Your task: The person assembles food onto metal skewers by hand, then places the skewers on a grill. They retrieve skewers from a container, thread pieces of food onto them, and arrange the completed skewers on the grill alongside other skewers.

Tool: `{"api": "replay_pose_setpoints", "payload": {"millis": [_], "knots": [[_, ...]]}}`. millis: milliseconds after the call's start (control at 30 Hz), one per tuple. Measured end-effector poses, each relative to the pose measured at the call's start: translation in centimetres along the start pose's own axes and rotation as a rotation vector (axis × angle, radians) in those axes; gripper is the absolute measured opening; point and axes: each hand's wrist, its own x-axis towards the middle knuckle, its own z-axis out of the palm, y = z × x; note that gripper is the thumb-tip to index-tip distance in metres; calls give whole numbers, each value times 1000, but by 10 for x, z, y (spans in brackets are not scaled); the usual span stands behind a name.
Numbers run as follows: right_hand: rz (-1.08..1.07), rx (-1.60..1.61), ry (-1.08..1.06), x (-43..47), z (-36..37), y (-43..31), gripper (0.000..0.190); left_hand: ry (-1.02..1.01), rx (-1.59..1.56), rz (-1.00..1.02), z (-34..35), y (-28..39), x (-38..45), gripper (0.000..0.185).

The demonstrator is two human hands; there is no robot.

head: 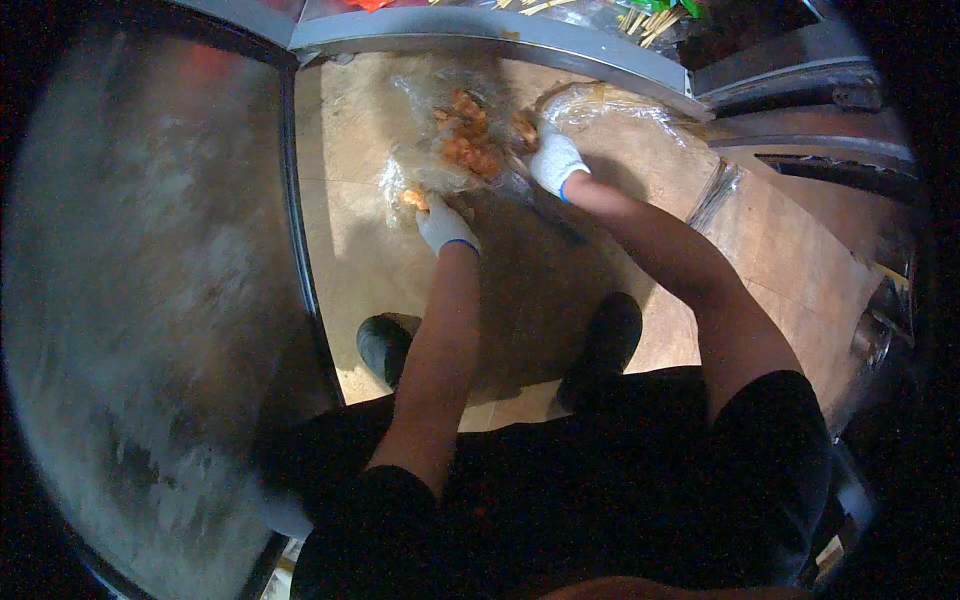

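A clear plastic bag (409, 161) lies spread on the floor, with a heap of reddish-orange food pieces (469, 146) in or under its film. My left hand (448, 225), in a white knit glove with a blue cuff, pinches the bag's near left edge beside a bright orange piece (412, 198). On the heap's right is my right hand (556, 161), gloved the same way. Its fingers are at a browner clump (524, 129), but they are blurred and partly hidden, so their grip is unclear.
More crumpled clear plastic (600, 109) lies right of my right hand. A metal frame edge (487, 34) runs across the far side, with thin wooden sticks (652, 26) beyond it. A dark-edged panel (150, 262) stands on the left. A flat plastic strip (716, 195) lies on the tan floor (780, 255).
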Motion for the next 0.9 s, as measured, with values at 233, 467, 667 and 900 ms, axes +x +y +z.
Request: {"api": "replay_pose_setpoints", "payload": {"millis": [233, 467, 667, 900], "knots": [[-142, -161, -157, 37, 0, -30, 46, -82, -80, -10, 28, 19, 0, 44], [-92, -440, -204, -9, 6, -8, 44, -168, 675, 410, 18, -18, -30, 62], [-146, -491, -280, 1, 18, -2, 32, 39, 455, 65, 62, -46, -73, 92], [-61, -421, -134, 7, 18, 0, 32, 140, 774, -92, 75, -41, -69, 85]]}}
